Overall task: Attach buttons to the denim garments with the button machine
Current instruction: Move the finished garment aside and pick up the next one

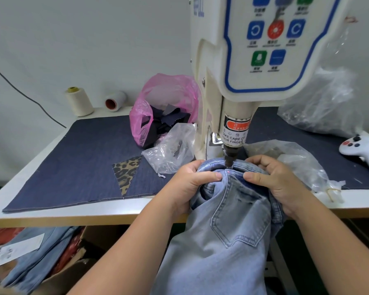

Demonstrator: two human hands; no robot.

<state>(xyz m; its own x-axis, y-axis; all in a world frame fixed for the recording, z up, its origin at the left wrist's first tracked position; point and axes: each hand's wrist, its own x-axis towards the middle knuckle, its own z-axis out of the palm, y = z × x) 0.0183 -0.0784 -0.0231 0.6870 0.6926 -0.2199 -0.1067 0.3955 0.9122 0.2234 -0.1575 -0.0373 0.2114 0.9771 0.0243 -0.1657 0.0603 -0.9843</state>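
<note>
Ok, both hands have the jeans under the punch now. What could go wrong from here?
1. Both thumbs lie close beside the red spot on the waistband, right under the punch; the left hand or right hand could get pinched if it fires.
2. The jeans are bunched at the waistband, so the button may catch extra layers or land off the mark.
3. Most of the jeans hang off the table; their weight may drag the waistband off the mark.

Left hand point(189, 180) and right hand point(274, 179) gripping jeans waistband point(232, 172) under button machine punch point(229, 160).

Garment workshop; button machine point(239, 81), thread cones point(79, 101), denim point(228, 241)
</note>
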